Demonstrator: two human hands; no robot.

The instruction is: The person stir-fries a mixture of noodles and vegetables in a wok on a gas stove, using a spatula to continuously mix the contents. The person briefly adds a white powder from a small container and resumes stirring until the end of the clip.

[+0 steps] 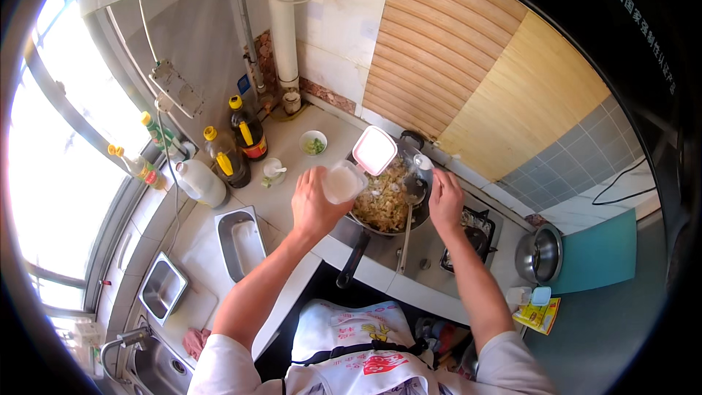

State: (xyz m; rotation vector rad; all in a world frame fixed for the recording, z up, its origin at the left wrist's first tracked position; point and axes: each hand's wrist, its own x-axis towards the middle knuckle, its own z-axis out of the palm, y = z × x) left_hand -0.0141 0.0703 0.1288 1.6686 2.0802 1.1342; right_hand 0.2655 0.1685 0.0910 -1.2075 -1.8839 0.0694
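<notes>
My left hand holds a small clear plastic tub of white powder or grains. Its pink-rimmed lid is flipped up over the pan. Between the fingers of my right hand is a small spoon with white stuff in its bowl, held above the pan's right edge. Beneath both hands, the pan sits on the stove, full of chopped, browned food. A metal ladle rests in it, its handle leaning out over the front rim.
Sauce bottles, a white jug and a bowl of chopped greens stand left of the stove. Steel trays lie nearer the sink. At right are a bare burner, a steel bowl and a yellow packet.
</notes>
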